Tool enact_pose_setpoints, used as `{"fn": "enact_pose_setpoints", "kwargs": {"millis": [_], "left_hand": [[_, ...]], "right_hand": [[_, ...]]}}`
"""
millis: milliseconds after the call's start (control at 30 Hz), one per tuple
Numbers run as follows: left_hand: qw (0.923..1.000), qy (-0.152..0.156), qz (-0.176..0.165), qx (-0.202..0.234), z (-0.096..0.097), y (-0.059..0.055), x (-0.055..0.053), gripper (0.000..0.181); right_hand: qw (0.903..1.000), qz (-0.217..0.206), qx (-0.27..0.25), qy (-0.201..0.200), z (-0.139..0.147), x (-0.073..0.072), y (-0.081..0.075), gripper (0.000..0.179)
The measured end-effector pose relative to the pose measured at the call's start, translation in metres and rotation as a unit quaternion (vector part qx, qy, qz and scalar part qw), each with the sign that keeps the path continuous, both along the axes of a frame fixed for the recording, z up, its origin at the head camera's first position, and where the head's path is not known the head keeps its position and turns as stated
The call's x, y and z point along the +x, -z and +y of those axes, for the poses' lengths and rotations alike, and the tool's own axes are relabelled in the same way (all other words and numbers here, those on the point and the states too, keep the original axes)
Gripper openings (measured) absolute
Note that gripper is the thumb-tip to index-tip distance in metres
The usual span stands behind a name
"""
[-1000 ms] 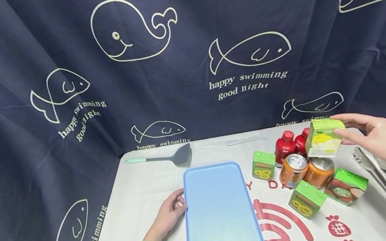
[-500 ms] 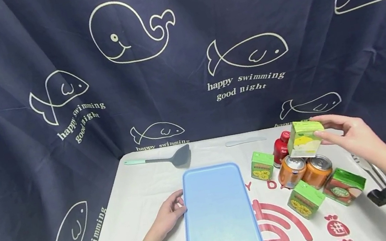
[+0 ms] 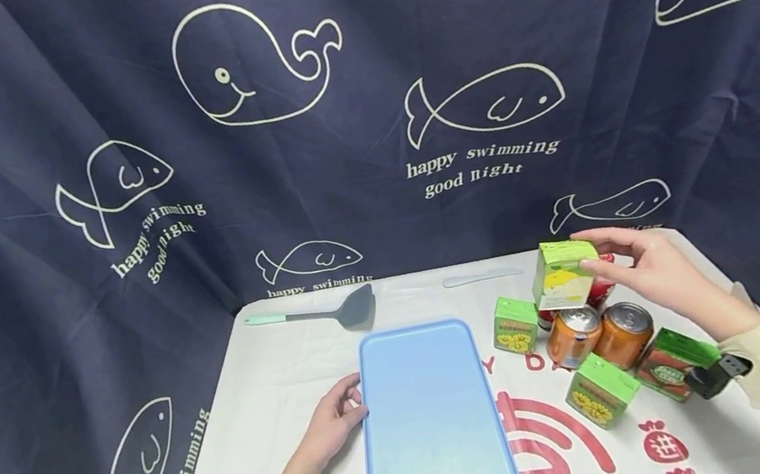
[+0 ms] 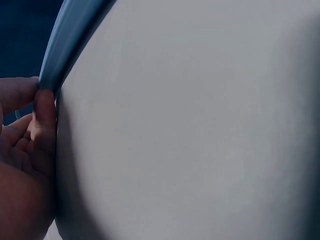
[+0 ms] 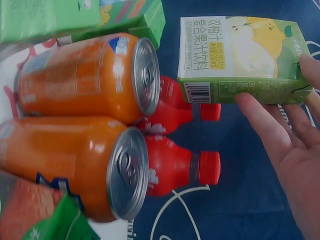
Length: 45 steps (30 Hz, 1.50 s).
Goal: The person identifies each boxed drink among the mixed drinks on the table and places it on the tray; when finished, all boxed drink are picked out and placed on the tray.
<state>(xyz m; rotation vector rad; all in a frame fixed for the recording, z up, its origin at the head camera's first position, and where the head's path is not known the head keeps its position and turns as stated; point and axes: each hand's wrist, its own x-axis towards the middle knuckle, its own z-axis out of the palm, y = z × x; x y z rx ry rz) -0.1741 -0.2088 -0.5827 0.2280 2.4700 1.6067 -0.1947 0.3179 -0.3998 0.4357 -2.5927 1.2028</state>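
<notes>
My right hand (image 3: 642, 270) grips a green and yellow juice carton (image 3: 567, 274), held up in front of the red bottles; the right wrist view shows fingers along the side of the carton (image 5: 240, 55). Two orange cans (image 3: 575, 337) stand just below it. Behind the carton, the red bottles (image 5: 167, 167) are mostly hidden in the head view. At the left edge of a light blue tray (image 3: 433, 419), my left hand (image 3: 334, 418) pinches the rim, thumb and finger on the tray edge (image 4: 75, 35) in the left wrist view.
Small green cartons stand around the cans: a left one (image 3: 515, 325), a front one (image 3: 602, 391) and a darker one (image 3: 676, 362). A spatula (image 3: 332, 311) and a pale knife (image 3: 483, 277) lie along the back edge. A dark curtain (image 3: 366, 148) hangs behind.
My right hand has carried the juice carton to the left, from the right of the red bottles to in front of them. My left hand and the tray stay in place.
</notes>
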Motion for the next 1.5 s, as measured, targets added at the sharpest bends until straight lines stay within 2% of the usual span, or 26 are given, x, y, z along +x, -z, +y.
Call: {"fn": "enact_pose_setpoints", "kwargs": {"millis": [167,400,600,900,1267,1500], "left_hand": [[1.0,0.001,-0.004,-0.001,0.001,0.0,0.001,0.059],[0.9999,-0.005,-0.003,-0.013,0.001,0.002,0.002,0.059],[1.0,-0.008,-0.003,0.005,0.001,0.002,0.001,0.059],[1.0,-0.002,-0.004,-0.006,0.0,0.003,0.0,0.058],[1.0,-0.001,0.004,-0.003,0.0,0.003,-0.001,0.058],[1.0,-0.004,0.005,0.005,0.0,0.004,0.001,0.059]], "right_hand": [[0.9999,-0.003,0.004,-0.012,-0.009,-0.005,0.001,0.047],[0.999,-0.018,-0.017,-0.037,-0.024,-0.01,0.004,0.049],[0.9989,-0.006,-0.021,-0.041,-0.037,-0.014,0.006,0.045],[0.9988,-0.022,-0.014,-0.041,-0.052,-0.019,0.008,0.044],[0.9913,-0.069,-0.08,-0.079,-0.073,-0.023,0.01,0.049],[0.9877,-0.074,-0.103,-0.091,-0.091,-0.028,0.014,0.046]]}}
